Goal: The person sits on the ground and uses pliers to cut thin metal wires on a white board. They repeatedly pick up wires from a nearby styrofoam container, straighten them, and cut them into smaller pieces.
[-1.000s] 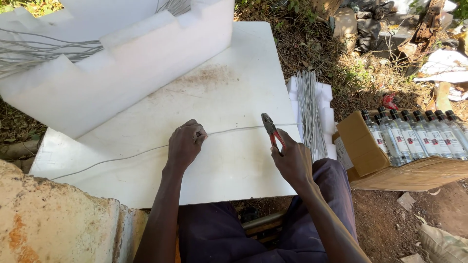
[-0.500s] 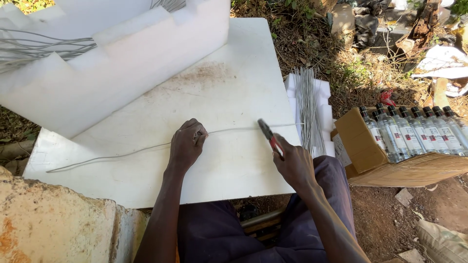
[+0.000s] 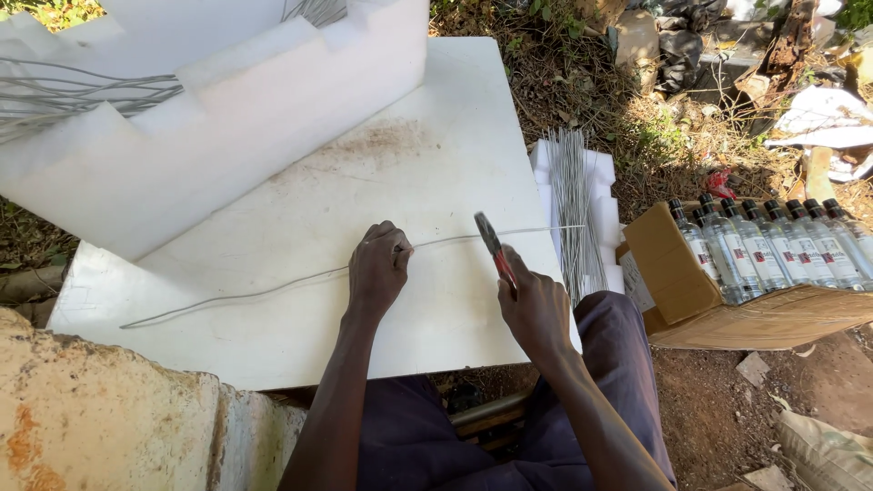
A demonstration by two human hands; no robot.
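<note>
A long thin grey wire (image 3: 273,288) lies across a white board (image 3: 427,145), running from its left edge to beyond the right edge. My left hand (image 3: 377,270) presses and pinches the wire near the board's middle. My right hand (image 3: 536,309) grips red-handled pliers (image 3: 496,250), whose dark jaws sit right at the wire just right of my left hand. Whether the jaws are closed on the wire I cannot tell.
A bundle of cut straight wires (image 3: 575,205) lies on white foam at the board's right. A cardboard box (image 3: 691,291) of clear glass bottles (image 3: 773,245) sits further right. A white foam block (image 3: 209,127) and coiled wire (image 3: 73,91) lie at the back left. A stone ledge (image 3: 100,418) is near left.
The pliers have shifted slightly left along the wire toward my left hand. The wire's left end has slid a little to the right on the board.
</note>
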